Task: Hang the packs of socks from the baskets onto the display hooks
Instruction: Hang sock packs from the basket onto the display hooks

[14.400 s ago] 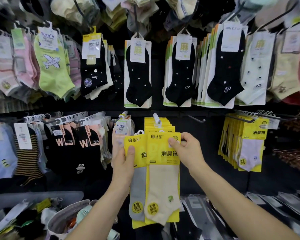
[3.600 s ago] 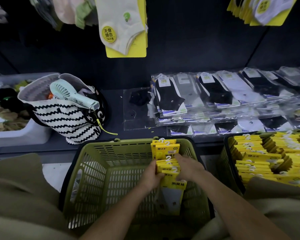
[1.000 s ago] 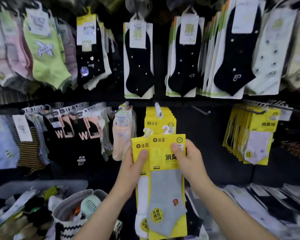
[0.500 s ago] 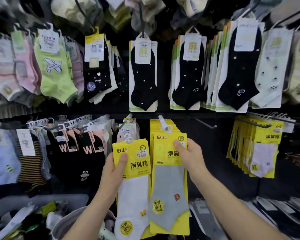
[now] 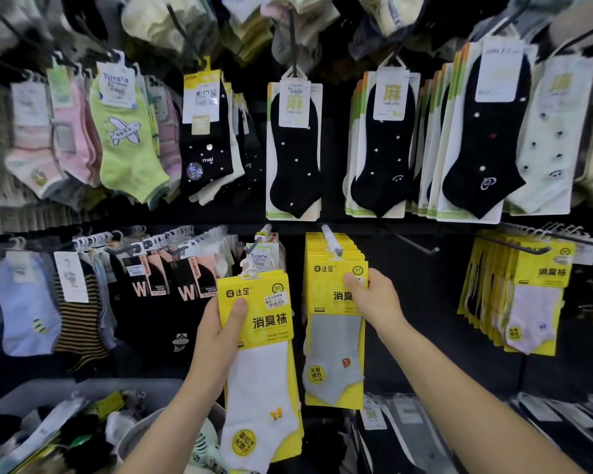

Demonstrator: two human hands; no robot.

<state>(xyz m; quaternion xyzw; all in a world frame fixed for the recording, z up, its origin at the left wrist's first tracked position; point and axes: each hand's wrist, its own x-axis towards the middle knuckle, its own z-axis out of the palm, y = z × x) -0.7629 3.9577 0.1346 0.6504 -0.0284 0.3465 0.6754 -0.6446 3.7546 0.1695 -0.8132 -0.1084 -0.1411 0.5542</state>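
The job looks partly done. A row of yellow packs (image 5: 322, 246) already hangs on the display hook (image 5: 330, 238) just above the right hand (image 5: 374, 299). At the front of that row is the grey-sock pack (image 5: 336, 336). The right thumb lies on the front of its card at the top corner and the fingers are curled behind, pinching it. Its hanger sits at the hook's tip just above the thumb, though the view is too soft to say whether the loop is fully over the wire. The left hand (image 5: 220, 340) grips the white-sock pack (image 5: 261, 340), thumb flat across the yellow card and fingers wrapped behind. That pack is off any hook, held just left of the grey one and apart from it. Yellow edges show behind it, so there may be more than one pack in that grip. What is left, by my reckoning, is to seat the grey pack, hang the white one, and fetch more. The baskets are out of view, so I cannot judge how many remain. A bare hook (image 5: 416, 243) juts out to the right of the right-hand fingers.
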